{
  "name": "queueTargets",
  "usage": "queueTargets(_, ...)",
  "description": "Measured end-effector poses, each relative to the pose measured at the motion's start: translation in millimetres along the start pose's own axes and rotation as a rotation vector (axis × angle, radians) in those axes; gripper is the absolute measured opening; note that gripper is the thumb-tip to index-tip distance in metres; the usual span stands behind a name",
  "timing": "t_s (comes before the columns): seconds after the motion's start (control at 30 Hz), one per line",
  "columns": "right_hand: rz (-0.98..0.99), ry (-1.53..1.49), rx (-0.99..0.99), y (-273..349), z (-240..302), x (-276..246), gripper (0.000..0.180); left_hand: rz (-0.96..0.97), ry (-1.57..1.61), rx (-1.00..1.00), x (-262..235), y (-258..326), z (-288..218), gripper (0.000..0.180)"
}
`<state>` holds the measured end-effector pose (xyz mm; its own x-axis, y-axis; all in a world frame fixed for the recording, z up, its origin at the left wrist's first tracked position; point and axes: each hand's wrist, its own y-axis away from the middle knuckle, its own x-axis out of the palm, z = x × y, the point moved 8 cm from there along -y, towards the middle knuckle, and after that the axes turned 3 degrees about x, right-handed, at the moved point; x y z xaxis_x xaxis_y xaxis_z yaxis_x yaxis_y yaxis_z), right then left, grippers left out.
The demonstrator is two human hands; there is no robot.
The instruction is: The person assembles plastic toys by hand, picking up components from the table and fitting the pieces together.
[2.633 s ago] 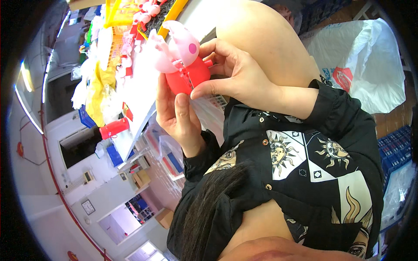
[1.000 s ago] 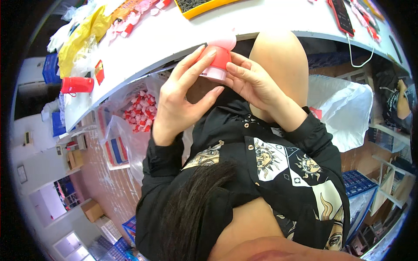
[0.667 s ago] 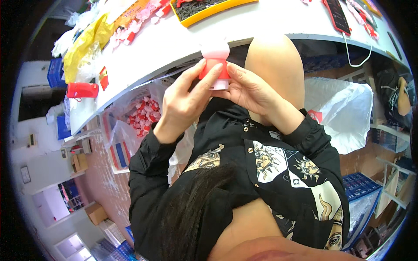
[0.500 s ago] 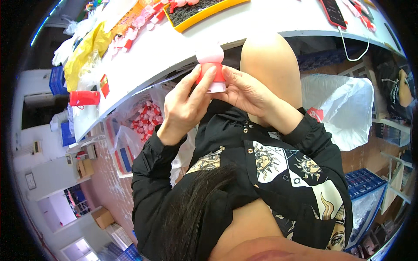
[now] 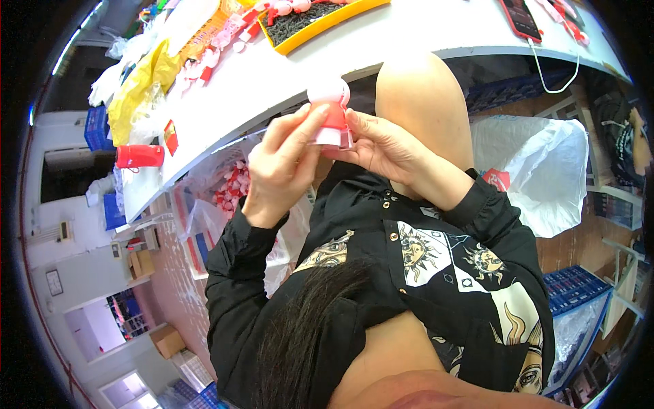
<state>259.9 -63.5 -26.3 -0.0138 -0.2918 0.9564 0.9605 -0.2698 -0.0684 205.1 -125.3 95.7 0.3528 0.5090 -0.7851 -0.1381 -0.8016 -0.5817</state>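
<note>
A small toy figure (image 5: 328,91) with a round pale pink head, a red middle and a pale pink squarish base is held up just in front of the table's near edge. My left hand (image 5: 283,157) grips it from the left, thumb and fingers pressed against the red part. From the right, my right hand (image 5: 388,146) pinches its side and supports it near the base, its fingers curled and partly hidden. The figure stands nearly upright between both hands.
On the white table (image 5: 252,95) sit a yellow tray (image 5: 330,24) of small black pieces, a red phone (image 5: 521,19) on a white cable, and a red cylinder (image 5: 140,157). Pink-and-red pieces (image 5: 233,187) fill a bag below left. A white plastic bag (image 5: 538,170) hangs at right.
The toy figure has turned a little in my hands, showing more of its base. My left hand has shifted slightly left and its fingers have moved on the red part.
</note>
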Motion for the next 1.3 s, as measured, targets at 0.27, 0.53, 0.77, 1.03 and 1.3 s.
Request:
queueTargets(0.27,-0.012,-0.002,-0.031,-1.1,4.3,4.8,0.044,-0.041,0.007,0.009,-7.2,-6.3,-2.2,0.043)
queueTargets(0.53,-0.001,-0.112,-0.06,-2.0,12.2,12.2,0.058,-0.475,0.23,-0.159,-25.2,-20.3,42.2,0.032)
queueTargets(0.77,0.103,-0.092,-0.027,2.1,15.1,15.3,0.058,-0.413,-0.149,-0.195,-15.3,-9.6,134.4,0.031)
queueTargets(1.03,0.114,-0.06,-0.031,8.4,18.1,19.0,0.059,-0.11,-0.279,-0.355,17.1,13.8,169.9,0.036)
queueTargets(1.3,0.055,0.013,-0.036,8.0,17.7,20.6,0.062,-0.182,0.048,-0.19,12.0,-88.8,186.2,0.022)
